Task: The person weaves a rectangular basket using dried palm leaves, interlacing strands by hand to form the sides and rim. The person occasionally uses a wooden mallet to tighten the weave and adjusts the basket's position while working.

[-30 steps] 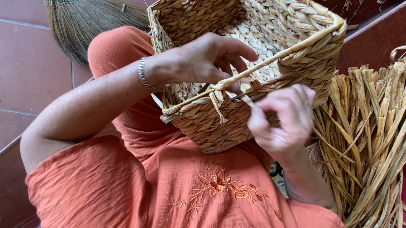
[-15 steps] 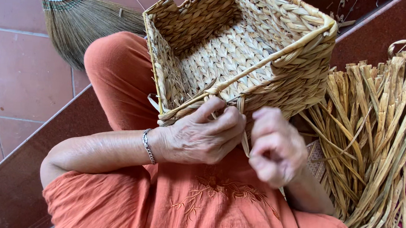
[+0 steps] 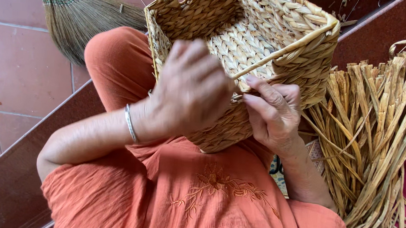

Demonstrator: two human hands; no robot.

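A rectangular woven straw basket (image 3: 275, 28) rests tilted on my lap, its opening facing up toward me. My left hand (image 3: 190, 91) covers the near rim and wall of the basket, fingers curled against the weave. My right hand (image 3: 272, 114) pinches a thin straw strand at the near rim, right beside my left hand. A silver bangle (image 3: 130, 122) circles my left wrist. I wear orange clothes (image 3: 197, 194) with embroidery.
A bundle of dried flat straw strips (image 3: 377, 140) lies at my right. A straw broom (image 3: 81, 15) rests on the red tiled floor (image 3: 11, 67) at the upper left. A dark stone step edge (image 3: 12, 181) runs diagonally below my left arm.
My left hand has moved up over the near rim of the basket. My right hand has closed in on the rim with the strand. The basket has shifted closer and to the right.
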